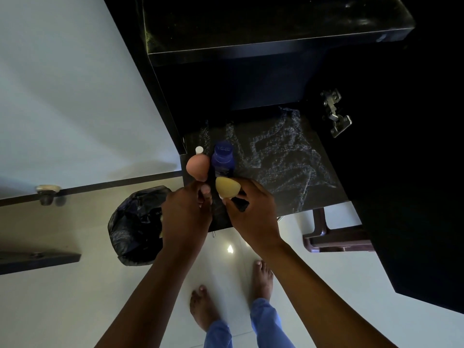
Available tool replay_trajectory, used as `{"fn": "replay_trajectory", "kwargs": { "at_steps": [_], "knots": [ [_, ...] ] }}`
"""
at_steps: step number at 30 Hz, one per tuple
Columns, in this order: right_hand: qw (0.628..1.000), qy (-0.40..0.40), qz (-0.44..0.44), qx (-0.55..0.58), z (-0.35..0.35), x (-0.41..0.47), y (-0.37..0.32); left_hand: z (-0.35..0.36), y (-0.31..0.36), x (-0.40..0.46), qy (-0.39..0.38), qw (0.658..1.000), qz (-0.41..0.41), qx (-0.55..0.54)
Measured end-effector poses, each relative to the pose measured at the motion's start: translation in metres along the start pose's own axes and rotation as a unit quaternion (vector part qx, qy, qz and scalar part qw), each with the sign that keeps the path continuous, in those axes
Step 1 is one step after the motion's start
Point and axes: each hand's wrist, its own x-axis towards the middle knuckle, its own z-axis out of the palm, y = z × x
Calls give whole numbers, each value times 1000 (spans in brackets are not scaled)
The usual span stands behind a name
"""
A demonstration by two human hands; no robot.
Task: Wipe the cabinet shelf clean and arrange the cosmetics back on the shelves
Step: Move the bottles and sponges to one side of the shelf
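Dark blue bottle (222, 159) standing near the front left corner of the black cabinet shelf (288, 156), cap marked with white lettering that looks like "NIVEA", seen upside down and only faintly legible. Just beside it at 9 o'clock, a pink egg-shaped makeup sponge (197, 167), pinched at its lower tip by the fingers of the left hand (187, 214). Just past the sponge at 12 o'clock, a small white cap (199, 149) of something otherwise hidden. At 6 o'clock from the bottle and touching its base, a yellow makeup sponge (228, 187), gripped by the right hand (253, 212) with thumb and fingers curled round it, together with a small dark item too shadowed to identify. Across the shelf from 1 to 4 o'clock of the bottle, pale wet streaks in looping trails. At 2 o'clock, on the dark inner side wall, a metal hinge (335, 113). At 12 o'clock, higher up, another black shelf (263, 26) with a glossy, smudged top. At 7 o'clock below the shelf edge, a bin lined with a black plastic bag (136, 222). At 4 o'clock, part of a brown stool (324, 234) on the white tiled floor (326, 285). At 6 o'clock, bare feet and blue trouser legs.
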Motion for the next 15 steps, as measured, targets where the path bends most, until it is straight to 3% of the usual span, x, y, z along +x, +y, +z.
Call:
{"fn": "replay_trajectory", "kwargs": {
  "at_steps": [7,12,15],
  "knots": [
    [999,-33,11,-1,-8,-2,-4,-6,0,-4,-39,999,-35,3],
    [994,-68,43,-73,-49,-15,-22,-45,12,-32,-95,991,-87,33],
    [991,-63,41,-109,-85,-20,-47,-70,36,-45,-139,989,-30,48]
  ]
}}
